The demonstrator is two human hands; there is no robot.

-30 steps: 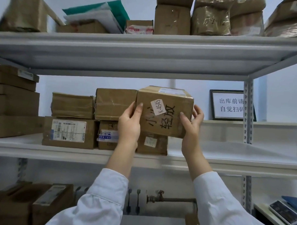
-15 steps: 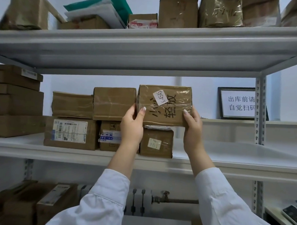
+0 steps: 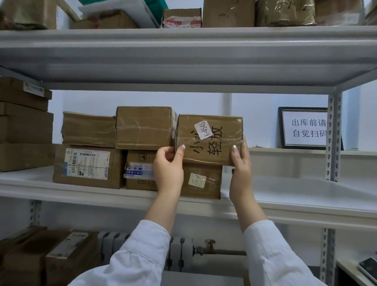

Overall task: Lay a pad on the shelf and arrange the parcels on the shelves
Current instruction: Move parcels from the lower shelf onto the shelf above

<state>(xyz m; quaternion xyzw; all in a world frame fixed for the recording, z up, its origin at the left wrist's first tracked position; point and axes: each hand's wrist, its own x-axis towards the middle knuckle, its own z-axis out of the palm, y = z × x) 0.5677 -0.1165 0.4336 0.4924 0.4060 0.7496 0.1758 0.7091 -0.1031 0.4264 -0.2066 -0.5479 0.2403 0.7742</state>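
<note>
A taped brown parcel [image 3: 209, 139] with black handwriting and a white "K-4545" sticker rests on top of a smaller parcel [image 3: 201, 181] labelled "181" on the middle shelf [image 3: 288, 202]. My left hand [image 3: 167, 165] grips its lower left corner, thumb on the front face. My right hand [image 3: 241, 161] grips its lower right corner. A white pad [image 3: 299, 189] covers the shelf surface. To the left, further brown parcels are stacked two high, among them one with a barcode label [image 3: 87, 166].
The top shelf [image 3: 186, 46] holds more parcels and a green and white envelope stack [image 3: 128, 6]. Flat boxes [image 3: 19, 124] pile at the far left. A framed sign [image 3: 305, 129] stands behind the upright post [image 3: 333, 137]. Boxes [image 3: 40, 257] and a radiator [image 3: 179, 256] sit below.
Both hands have pushed the handwritten parcel back onto the "181" parcel, level with the row; it was tilted and held in front before. My fingers have slid down to its lower corners.
</note>
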